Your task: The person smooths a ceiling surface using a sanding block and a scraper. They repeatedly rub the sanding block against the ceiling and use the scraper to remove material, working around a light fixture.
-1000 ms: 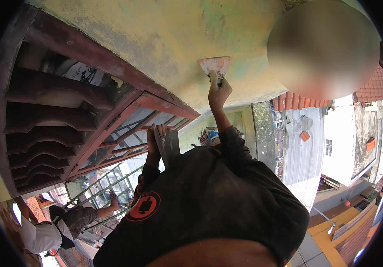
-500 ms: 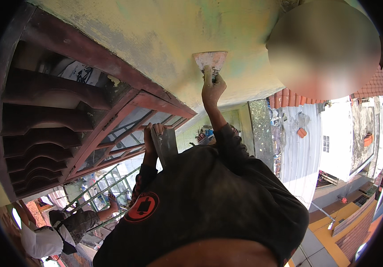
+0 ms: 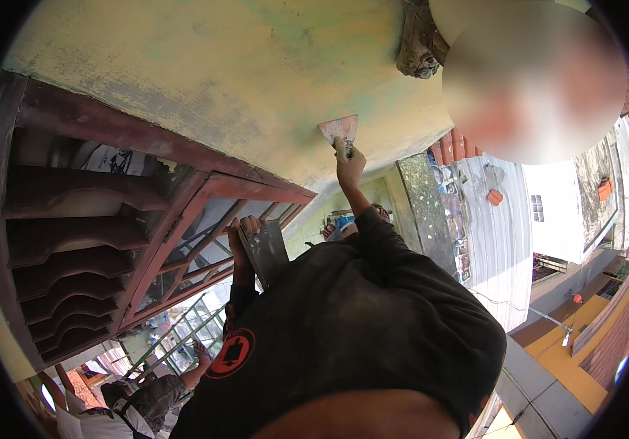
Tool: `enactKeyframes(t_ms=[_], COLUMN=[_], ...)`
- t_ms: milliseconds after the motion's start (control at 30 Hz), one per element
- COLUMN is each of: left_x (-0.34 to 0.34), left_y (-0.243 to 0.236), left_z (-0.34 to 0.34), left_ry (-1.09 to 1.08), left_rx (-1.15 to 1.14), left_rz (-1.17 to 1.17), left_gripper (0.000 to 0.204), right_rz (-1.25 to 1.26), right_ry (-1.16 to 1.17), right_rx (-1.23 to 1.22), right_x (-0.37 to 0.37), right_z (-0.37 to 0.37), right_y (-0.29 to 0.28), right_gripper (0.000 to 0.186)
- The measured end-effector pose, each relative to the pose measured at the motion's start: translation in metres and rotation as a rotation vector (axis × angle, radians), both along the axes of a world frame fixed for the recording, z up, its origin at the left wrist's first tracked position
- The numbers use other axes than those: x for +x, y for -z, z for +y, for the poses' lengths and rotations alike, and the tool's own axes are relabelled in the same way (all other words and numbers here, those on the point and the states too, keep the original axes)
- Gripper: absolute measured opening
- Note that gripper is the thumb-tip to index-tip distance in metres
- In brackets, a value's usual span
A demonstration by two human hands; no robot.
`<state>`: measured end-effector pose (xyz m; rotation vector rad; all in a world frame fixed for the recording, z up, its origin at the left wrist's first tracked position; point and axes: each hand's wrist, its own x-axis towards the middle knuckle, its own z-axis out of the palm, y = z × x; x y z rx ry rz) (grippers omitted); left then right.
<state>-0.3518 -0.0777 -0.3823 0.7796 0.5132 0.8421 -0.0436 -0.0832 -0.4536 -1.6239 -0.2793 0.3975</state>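
Note:
My right hand grips a putty knife, its stained blade on the yellow wall with patchy green and grey areas. Lower and to the left, my left hand has its fingers wrapped over the edge of a dark, flat metal plate. That hand is beside a red-framed window with glazed panes and bars; whether it touches the frame I cannot tell. My dark sleeves and shirt fill much of the lower middle.
Dark red louvres run down the left. A rough dark object sticks from the wall top centre-right. Another person is lower left near a green metal ladder or scaffold. Rooftops and buildings lie far below at right. A blurred circle covers the top right.
My right hand and putty knife appear lower in the view, still at the wall. The view has shifted, bringing the dark object at top into sight. My left hand keeps holding the plate.

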Motion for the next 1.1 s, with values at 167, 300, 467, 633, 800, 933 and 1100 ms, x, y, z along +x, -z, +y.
enactKeyframes(t_ms=[167, 300, 467, 633, 800, 933, 1100], left_x=[0.000, 0.015, 0.038, 0.055, 0.102, 0.121, 0.130], left_y=[0.003, -0.004, -0.018, -0.010, 0.015, 0.014, 0.017], left_z=[-0.003, 0.006, 0.015, 0.021, 0.026, 0.024, 0.033], left_ry=[0.038, 0.069, 0.061, 0.108, 0.234, 0.257, 0.335], left_rx=[-0.059, -0.012, 0.021, 0.064, -0.042, -0.080, -0.118], left_rz=[0.008, 0.039, 0.008, -0.048, -0.037, 0.181, 0.335], left_gripper=[0.046, 0.046, 0.046, 0.047, 0.046, 0.044, 0.043], right_rz=[-0.105, -0.119, -0.092, -0.096, -0.049, -0.204, -0.048], right_ry=[-0.045, -0.125, -0.173, -0.162, -0.259, -0.321, -0.492], right_rx=[0.016, 0.031, -0.193, -0.078, -0.278, -0.066, -0.115], right_x=[0.039, 0.047, 0.032, 0.053, 0.047, 0.061, 0.081], right_z=[0.008, 0.016, -0.019, -0.007, -0.036, -0.032, -0.074], right_y=[-0.031, -0.086, -0.051, -0.085, -0.034, -0.078, -0.072], right_gripper=[0.058, 0.058, 0.055, 0.052, 0.065, 0.066, 0.074])
